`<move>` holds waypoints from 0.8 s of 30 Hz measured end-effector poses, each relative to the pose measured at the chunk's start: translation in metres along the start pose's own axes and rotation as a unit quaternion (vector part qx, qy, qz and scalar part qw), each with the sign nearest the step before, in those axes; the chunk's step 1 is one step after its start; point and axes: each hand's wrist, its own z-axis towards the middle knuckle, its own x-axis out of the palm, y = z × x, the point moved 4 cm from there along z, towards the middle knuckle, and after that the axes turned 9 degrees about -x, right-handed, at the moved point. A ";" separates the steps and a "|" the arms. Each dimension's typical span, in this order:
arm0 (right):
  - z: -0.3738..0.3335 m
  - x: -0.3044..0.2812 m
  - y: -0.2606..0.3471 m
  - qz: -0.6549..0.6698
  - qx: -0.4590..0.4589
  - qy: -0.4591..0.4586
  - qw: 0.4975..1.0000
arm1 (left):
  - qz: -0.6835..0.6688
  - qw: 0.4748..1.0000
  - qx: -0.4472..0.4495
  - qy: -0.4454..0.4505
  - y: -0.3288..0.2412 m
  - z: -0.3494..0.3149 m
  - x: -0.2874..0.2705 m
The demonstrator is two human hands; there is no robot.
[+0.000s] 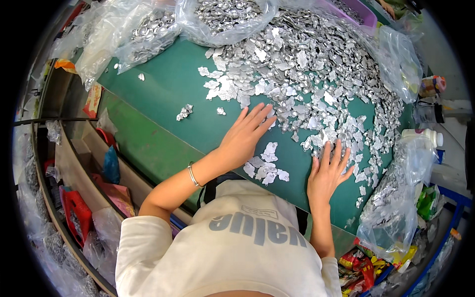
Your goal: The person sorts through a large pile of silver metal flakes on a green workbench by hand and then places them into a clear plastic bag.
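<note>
A broad heap of small flat silver metal pieces (307,64) covers the far and right part of the green table (158,99). My left hand (246,136), with a bangle at its wrist, lies with fingers stretched over the heap's left edge, touching a few pieces. My right hand (327,173) rests with fingers spread on the near edge of the heap. Between my hands, close to the table's front edge, sits a small group of silver pieces (267,166). Farther left lie a little cluster (184,112) and a single piece (221,111). Neither hand grips anything.
Clear plastic bags of metal pieces (225,20) stand along the far edge. Another filled bag (391,198) leans at the right, beside a white bottle (420,136). A purple bin (363,15) is at the far right. Shelves with a red basket (76,215) line the left.
</note>
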 end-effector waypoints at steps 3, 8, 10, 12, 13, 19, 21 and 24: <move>-0.004 -0.002 -0.018 -0.021 0.013 -0.026 0.999 | 0.036 0.999 -0.012 0.013 0.000 0.005 0.008; -0.008 -0.013 -0.035 0.049 0.004 -0.063 0.997 | -0.014 0.997 -0.014 0.075 -0.003 -0.018 0.002; -0.008 -0.017 -0.015 0.092 -0.034 -0.055 0.994 | -0.060 0.994 -0.012 0.095 -0.010 -0.029 0.000; -0.005 -0.011 -0.005 0.093 -0.034 -0.068 0.993 | -0.093 0.990 -0.008 0.110 -0.015 -0.036 0.001; -0.004 -0.009 -0.003 0.105 -0.037 -0.070 0.991 | -0.111 0.987 -0.010 0.112 -0.016 -0.037 0.000; -0.002 -0.007 -0.001 0.175 -0.051 -0.075 0.980 | -0.061 0.997 -0.003 0.046 -0.024 0.001 -0.002; 0.002 -0.008 0.000 0.206 -0.045 -0.089 0.974 | -0.003 0.999 0.033 0.033 -0.031 0.015 0.010; 0.005 -0.004 -0.004 0.115 -0.043 -0.046 0.991 | 0.088 0.993 0.067 0.043 -0.027 0.040 0.019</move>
